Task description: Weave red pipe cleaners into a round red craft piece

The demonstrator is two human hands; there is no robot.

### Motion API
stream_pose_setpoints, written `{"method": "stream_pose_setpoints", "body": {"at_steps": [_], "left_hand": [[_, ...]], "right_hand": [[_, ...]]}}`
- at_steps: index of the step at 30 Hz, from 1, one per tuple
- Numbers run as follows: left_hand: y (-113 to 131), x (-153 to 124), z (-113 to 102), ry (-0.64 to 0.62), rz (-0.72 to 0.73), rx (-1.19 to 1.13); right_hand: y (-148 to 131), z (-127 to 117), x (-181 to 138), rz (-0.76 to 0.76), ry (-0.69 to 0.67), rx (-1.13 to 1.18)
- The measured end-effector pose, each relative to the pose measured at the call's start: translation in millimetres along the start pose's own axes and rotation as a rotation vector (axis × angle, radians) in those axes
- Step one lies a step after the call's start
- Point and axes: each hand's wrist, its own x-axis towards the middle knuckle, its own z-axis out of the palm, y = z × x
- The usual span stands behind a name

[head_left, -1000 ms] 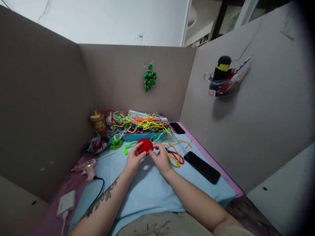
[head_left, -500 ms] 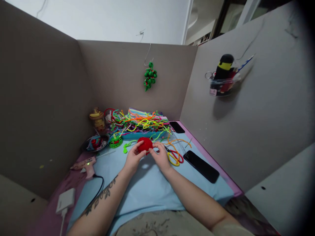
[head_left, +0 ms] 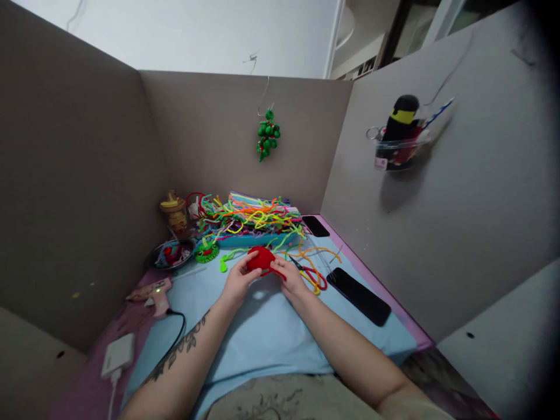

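Note:
A rounded red piece (head_left: 261,258), apparently wound from pipe cleaner, is held above the light blue cloth. My left hand (head_left: 237,282) is closed on its left side, thumb at the lower edge and fingers behind. On the other side, my right hand (head_left: 290,280) pinches a red pipe-cleaner strand (head_left: 279,272) that runs off the lower right of the piece. Some of the right fingers are hidden behind it. Scissors (head_left: 314,279) with red and yellow handles lie just right of my right hand. A bright green pipe-cleaner piece (head_left: 223,265) rests to the left.
A blue tray (head_left: 245,240) heaped with coloured pipe cleaners stands at the back. Leftward are a green frog-like piece (head_left: 206,251), a dark bowl (head_left: 153,258), a pink glue gun (head_left: 161,296) and its cord. Two phones (head_left: 359,296) (head_left: 315,226) lie rightward. Panels enclose three sides.
The red piece has turned in my hands and looks smoother and domed now. My right hand has shifted slightly right and down, and a red strand shows between its fingers.

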Motion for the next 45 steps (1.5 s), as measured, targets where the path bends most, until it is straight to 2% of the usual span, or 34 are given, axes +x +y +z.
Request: {"method": "stream_pose_setpoints", "body": {"at_steps": [4, 7, 12, 16, 19, 25, 28, 31, 35, 39, 45], "left_hand": [[0, -1, 1, -0.018, 0.026, 0.017], [-1, -1, 0, 0.0, 0.053, 0.021], [-2, 2, -2, 0.103, 0.087, -0.001], [0, 3, -3, 0.171, 0.093, -0.046], [1, 2, -2, 0.177, 0.091, -0.042], [-1, -1, 1, 0.162, 0.076, 0.012], [-2, 0, 3, 0.186, 0.049, 0.01], [-2, 0, 6, 0.176, 0.015, -0.034], [1, -2, 10, 0.156, -0.017, -0.097], [6, -2, 8, 0.178, -0.002, -0.203], [7, 0, 5, 0.164, 0.06, -0.242]], "right_hand": [[-4, 0, 1, -0.015, -0.068, 0.035], [-5, -3, 2, -0.081, -0.012, -0.139], [2, -9, 3, -0.285, 0.101, -0.432], [0, -3, -5, -0.406, 0.021, -0.558], [-8, 5, -15, -0.515, -0.05, -0.666], [-15, 5, -21, -0.623, -0.014, -0.776], [-18, -6, -12, -0.591, 0.048, -0.763], [-22, -17, 0, -0.462, 0.195, -0.633], [-19, -22, 10, -0.33, 0.165, -0.393], [-9, -19, 11, -0.28, 0.186, -0.152], [2, -8, 3, -0.199, 0.133, -0.266]]}}
